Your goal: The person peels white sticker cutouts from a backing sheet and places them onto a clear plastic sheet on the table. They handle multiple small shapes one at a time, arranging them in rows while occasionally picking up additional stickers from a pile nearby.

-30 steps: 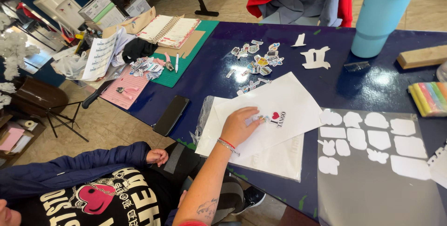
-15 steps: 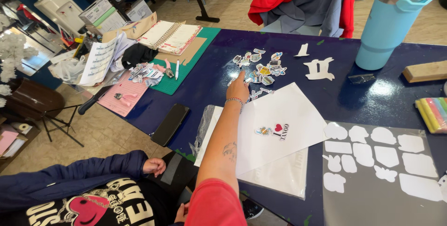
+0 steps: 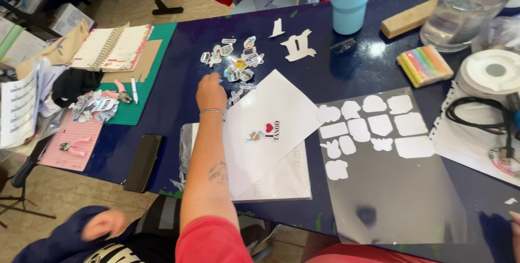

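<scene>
The dark blue bench (image 3: 179, 133) carries everything. The large grey sheet of cut-out shapes (image 3: 395, 187) lies right of the white paper (image 3: 271, 133), and the green cutting mat (image 3: 146, 87) lies to its left. The black phone (image 3: 143, 162) sits below that mat, near the bench edge. The left hand (image 3: 210, 92) rests just above the paper's upper left edge, beside the pile of small stickers (image 3: 234, 63); its fingers curl downward, and whether they pinch a sticker cannot be told. The right hand shows only as a sliver at the lower right edge of the view.
</scene>
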